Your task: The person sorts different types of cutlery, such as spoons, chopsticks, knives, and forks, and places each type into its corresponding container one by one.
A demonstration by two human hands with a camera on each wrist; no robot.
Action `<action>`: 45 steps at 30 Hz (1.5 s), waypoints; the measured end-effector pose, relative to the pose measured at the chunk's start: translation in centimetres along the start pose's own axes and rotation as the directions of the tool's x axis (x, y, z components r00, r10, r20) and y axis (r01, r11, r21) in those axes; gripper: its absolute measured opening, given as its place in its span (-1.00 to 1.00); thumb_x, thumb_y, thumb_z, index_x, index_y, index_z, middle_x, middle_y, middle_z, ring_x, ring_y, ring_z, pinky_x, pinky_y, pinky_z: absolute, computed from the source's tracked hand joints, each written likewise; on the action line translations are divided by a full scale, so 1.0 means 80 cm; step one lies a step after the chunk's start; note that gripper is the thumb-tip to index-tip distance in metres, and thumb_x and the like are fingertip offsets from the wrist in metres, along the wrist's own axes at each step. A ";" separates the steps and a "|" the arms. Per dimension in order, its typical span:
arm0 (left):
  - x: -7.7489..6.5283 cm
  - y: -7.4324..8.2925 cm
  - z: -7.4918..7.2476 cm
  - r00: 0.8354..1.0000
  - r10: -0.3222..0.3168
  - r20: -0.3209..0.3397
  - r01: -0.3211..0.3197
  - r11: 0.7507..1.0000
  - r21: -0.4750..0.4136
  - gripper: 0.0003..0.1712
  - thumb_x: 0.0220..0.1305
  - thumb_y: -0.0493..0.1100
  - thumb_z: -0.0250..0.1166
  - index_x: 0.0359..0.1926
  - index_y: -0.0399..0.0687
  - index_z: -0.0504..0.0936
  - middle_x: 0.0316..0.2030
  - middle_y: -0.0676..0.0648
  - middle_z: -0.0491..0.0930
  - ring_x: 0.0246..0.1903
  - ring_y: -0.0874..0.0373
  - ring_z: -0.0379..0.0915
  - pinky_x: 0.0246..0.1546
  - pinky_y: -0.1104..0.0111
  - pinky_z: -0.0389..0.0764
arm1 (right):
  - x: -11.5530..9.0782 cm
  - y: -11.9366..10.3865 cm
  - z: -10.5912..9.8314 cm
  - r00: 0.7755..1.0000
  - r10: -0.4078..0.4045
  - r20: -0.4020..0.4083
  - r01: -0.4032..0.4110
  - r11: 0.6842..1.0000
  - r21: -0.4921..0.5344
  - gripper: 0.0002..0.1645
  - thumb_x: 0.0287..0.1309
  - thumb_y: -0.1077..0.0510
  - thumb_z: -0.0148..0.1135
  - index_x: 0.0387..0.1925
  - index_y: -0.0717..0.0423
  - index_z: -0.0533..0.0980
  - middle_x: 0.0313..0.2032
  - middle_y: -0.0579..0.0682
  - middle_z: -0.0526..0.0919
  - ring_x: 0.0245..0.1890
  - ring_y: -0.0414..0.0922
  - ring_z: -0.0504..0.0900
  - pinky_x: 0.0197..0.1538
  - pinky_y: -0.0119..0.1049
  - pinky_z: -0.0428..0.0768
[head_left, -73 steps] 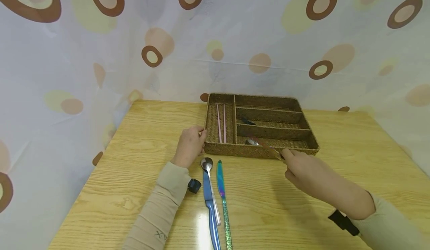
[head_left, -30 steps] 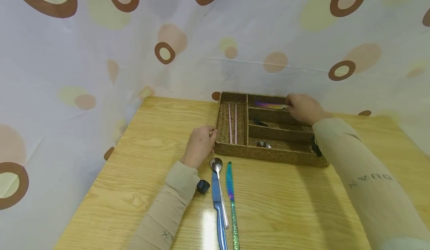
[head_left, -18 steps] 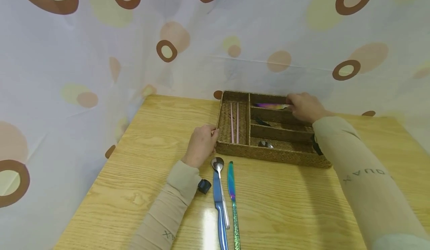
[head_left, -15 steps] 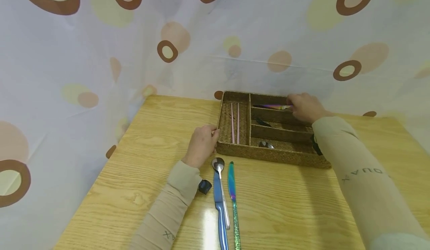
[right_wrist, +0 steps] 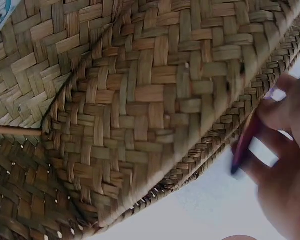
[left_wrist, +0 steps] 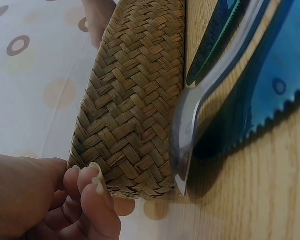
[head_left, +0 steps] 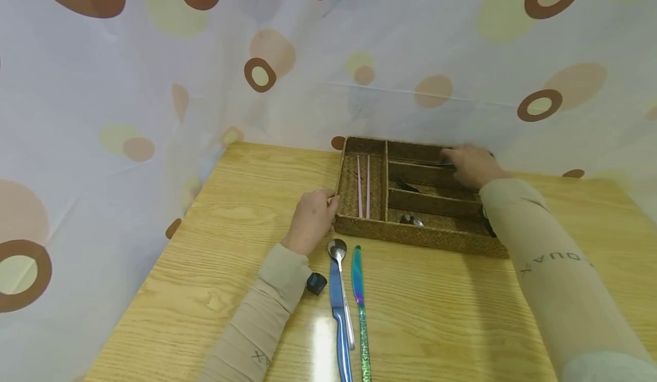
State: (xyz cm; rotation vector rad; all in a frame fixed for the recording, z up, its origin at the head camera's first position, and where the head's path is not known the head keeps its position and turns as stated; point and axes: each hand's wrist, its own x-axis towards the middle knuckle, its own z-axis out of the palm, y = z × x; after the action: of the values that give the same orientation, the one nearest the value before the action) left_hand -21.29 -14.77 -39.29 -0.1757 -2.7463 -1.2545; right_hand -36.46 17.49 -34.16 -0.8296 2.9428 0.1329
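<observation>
At the tray's [head_left: 421, 238] far slot [head_left: 413, 152] | your right hand [head_left: 473, 165] pinches the utensil [right_wrist: 246, 140], visible end left of your grip, axis roughly along the slot | your left hand [head_left: 310, 219] pinches the tray's near-left rim

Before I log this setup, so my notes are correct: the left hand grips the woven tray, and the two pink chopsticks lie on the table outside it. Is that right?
Not quite: the two pink chopsticks are inside the woven tray, in its left-end compartment, as the head view shows. The left hand does grip the tray.
</observation>
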 end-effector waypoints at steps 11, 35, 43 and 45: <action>0.000 0.001 -0.003 1.000 -0.005 0.009 0.005 1.000 -0.009 -0.67 0.42 -0.12 -0.03 -0.02 -0.25 0.51 -0.71 -0.06 0.50 -0.81 0.20 0.41 -0.80 0.43 0.47 | 0.007 0.000 0.002 0.944 0.025 0.330 -0.103 0.969 0.223 -0.37 0.16 0.42 -0.28 0.30 0.42 -0.04 0.22 0.54 0.06 0.08 0.32 0.28 -0.14 0.06 0.37; 0.000 0.001 0.000 1.000 -0.013 0.024 0.013 1.000 -0.017 -0.67 0.42 -0.10 -0.03 -0.05 -0.23 0.52 -0.68 -0.07 0.50 -0.78 0.19 0.43 -0.80 0.40 0.47 | -0.099 -0.088 -0.029 0.920 -0.148 -0.362 0.188 0.979 0.076 -0.67 0.12 0.38 -0.09 -0.05 0.24 0.40 -0.14 0.19 0.45 -0.24 0.05 0.44 -0.35 -0.10 0.45; -0.001 0.001 -0.001 1.000 -0.003 0.012 0.004 1.000 -0.024 -0.68 0.42 -0.11 -0.03 -0.06 -0.24 0.53 -0.72 -0.08 0.49 -0.79 0.14 0.43 -0.81 0.38 0.47 | -0.148 -0.173 -0.002 0.803 -0.269 -0.532 0.334 0.942 0.027 -0.79 0.11 0.33 0.05 -0.18 0.16 0.47 -0.25 0.04 0.49 -0.23 -0.01 0.44 -0.22 -0.07 0.50; -0.002 0.001 -0.001 1.000 -0.010 0.024 0.011 1.000 -0.028 -0.67 0.42 -0.10 -0.04 -0.04 -0.23 0.52 -0.72 -0.10 0.50 -0.79 0.14 0.44 -0.80 0.38 0.48 | -0.159 -0.192 0.008 0.806 -0.273 -0.525 0.345 0.938 0.041 -0.81 0.09 0.33 0.09 -0.21 0.16 0.47 -0.29 0.02 0.49 -0.25 -0.05 0.44 -0.22 -0.11 0.51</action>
State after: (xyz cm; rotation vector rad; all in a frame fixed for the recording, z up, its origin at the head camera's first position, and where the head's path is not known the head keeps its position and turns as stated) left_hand -21.11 -14.76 -39.21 -0.1802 -2.7540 -1.3018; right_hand -17.55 11.06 -34.42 -1.5163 3.1629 -0.3669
